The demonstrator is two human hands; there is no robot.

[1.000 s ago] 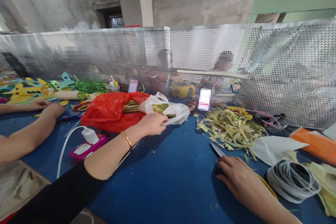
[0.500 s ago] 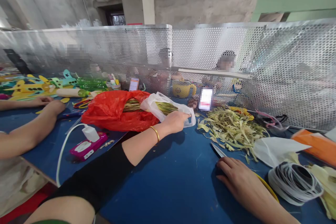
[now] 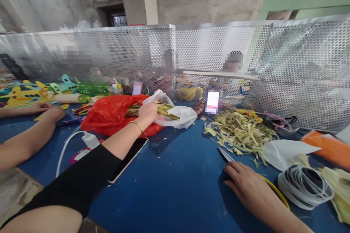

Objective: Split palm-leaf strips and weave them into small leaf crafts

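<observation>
At ctr, L hand [image 3: 148,114], now back left, pinches leaf bundle [image 3: 166,110]; R hand [image 3: 244,182] atop scissors [image 3: 226,154], grip unclear; blue tabletop [image 3: 175,178] btwn.

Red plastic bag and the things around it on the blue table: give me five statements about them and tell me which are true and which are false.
1. The left hand grips the dried stalks. True.
2. The right hand holds the spool of white cord. False: it rests over the scissors, and the spool lies to its right.
3. The red plastic bag is left of the pile of pale shavings. True.
4. The black phone lying flat is partly hidden by the left forearm. True.
5. The yellow mug stands in front of the perforated screen. False: it is behind it.
</observation>
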